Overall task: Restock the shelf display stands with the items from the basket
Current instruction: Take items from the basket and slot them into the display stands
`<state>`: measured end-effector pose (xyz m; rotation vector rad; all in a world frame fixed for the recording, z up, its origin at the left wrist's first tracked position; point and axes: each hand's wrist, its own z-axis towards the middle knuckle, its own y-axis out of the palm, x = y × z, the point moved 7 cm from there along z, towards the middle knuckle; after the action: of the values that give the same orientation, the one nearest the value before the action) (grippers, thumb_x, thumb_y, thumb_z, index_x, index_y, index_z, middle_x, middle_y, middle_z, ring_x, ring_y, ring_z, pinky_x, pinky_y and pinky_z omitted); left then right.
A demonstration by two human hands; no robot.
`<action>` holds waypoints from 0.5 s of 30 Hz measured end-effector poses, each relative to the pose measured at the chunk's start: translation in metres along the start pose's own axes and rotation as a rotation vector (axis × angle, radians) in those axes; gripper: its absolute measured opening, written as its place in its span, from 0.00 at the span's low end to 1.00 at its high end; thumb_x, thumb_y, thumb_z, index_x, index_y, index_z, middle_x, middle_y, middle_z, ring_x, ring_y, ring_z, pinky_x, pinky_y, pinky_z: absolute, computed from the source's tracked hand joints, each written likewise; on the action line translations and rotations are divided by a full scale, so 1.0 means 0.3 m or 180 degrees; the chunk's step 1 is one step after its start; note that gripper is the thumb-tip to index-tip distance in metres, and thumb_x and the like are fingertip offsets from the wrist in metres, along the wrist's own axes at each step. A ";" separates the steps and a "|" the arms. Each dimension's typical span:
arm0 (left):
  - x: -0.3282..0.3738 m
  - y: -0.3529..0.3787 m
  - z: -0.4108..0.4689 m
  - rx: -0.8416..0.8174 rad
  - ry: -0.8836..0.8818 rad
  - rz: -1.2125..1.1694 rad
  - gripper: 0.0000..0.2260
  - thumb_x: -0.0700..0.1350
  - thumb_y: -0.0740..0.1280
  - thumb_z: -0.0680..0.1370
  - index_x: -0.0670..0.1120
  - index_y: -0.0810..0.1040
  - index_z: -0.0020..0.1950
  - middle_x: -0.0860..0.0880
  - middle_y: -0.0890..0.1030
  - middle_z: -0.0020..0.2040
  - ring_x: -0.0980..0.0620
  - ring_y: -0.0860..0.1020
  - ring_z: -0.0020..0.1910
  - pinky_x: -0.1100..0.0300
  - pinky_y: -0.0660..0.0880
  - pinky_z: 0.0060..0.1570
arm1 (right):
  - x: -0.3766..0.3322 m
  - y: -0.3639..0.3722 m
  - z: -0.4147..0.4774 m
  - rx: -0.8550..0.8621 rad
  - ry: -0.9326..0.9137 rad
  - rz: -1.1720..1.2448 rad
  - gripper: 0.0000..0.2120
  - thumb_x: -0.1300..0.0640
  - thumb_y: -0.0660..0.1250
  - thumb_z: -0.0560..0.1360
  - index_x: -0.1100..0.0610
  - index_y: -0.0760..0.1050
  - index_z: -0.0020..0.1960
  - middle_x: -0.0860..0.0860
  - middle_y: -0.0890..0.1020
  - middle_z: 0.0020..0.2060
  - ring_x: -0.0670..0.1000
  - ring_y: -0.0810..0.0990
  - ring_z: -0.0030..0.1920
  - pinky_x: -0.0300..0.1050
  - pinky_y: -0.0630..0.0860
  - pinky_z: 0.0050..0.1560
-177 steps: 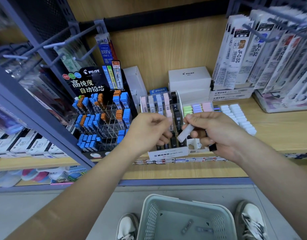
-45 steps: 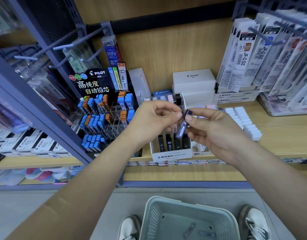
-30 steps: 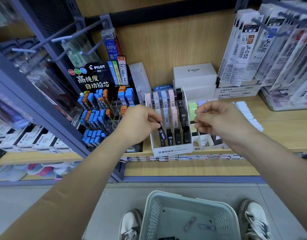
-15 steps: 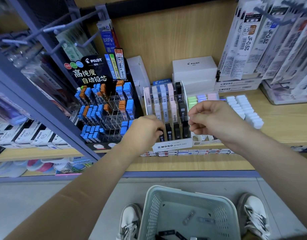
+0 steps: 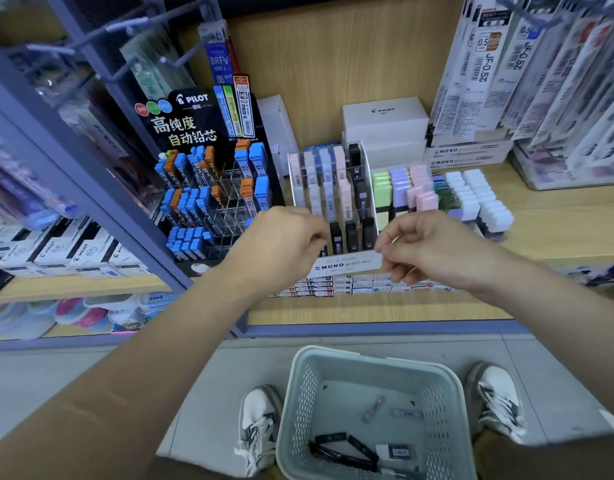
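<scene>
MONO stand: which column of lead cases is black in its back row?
The rightmost column, beside the green erasers. Its back-row case is black, while the other four back-row cases are pastel.

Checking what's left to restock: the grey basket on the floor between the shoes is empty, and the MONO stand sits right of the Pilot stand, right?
Not empty: the head view shows several black cases and a few pale ones lying in the basket. It stands between the shoes, and the MONO stand sits right of the Pilot stand.
</scene>
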<state>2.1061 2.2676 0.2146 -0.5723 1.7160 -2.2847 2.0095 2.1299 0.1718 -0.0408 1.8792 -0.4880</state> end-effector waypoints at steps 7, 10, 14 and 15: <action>0.081 0.335 -0.197 -0.1387 -0.0097 -0.0030 0.10 0.43 0.61 0.76 0.50 0.81 0.52 0.49 0.83 0.49 0.47 0.79 0.50 0.54 0.76 0.49 | 0.261 0.145 -0.102 -0.0762 0.0456 -0.0961 0.07 0.63 0.64 0.78 0.56 0.76 0.43 0.53 0.82 0.35 0.49 0.80 0.32 0.41 0.76 0.33; 0.069 0.601 -0.339 -0.2341 -0.0261 -0.0111 0.13 0.40 0.59 0.78 0.48 0.80 0.57 0.48 0.81 0.56 0.46 0.77 0.56 0.55 0.74 0.54 | 0.470 0.210 -0.116 -0.0726 0.1072 -0.0568 0.09 0.66 0.61 0.78 0.58 0.76 0.43 0.57 0.82 0.37 0.52 0.79 0.33 0.42 0.75 0.34; 0.000 0.890 -0.481 -0.2851 -0.0792 -0.0559 0.15 0.38 0.59 0.79 0.48 0.79 0.60 0.49 0.77 0.64 0.49 0.74 0.63 0.58 0.70 0.62 | 0.775 0.332 -0.113 -0.0733 0.1531 -0.0676 0.08 0.63 0.63 0.78 0.56 0.79 0.45 0.56 0.82 0.43 0.53 0.79 0.41 0.46 0.76 0.41; -0.002 0.955 -0.510 -0.2937 -0.0873 -0.0635 0.15 0.38 0.59 0.79 0.48 0.79 0.61 0.49 0.76 0.65 0.50 0.73 0.64 0.57 0.70 0.63 | 0.851 0.362 -0.115 -0.0768 0.1628 -0.0807 0.07 0.62 0.63 0.78 0.55 0.80 0.49 0.54 0.81 0.46 0.53 0.79 0.44 0.45 0.76 0.43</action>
<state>2.0250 2.3176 -0.0961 -1.1845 2.5726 -1.2838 1.9080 2.1730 -0.0853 -0.3463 2.4454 -0.4691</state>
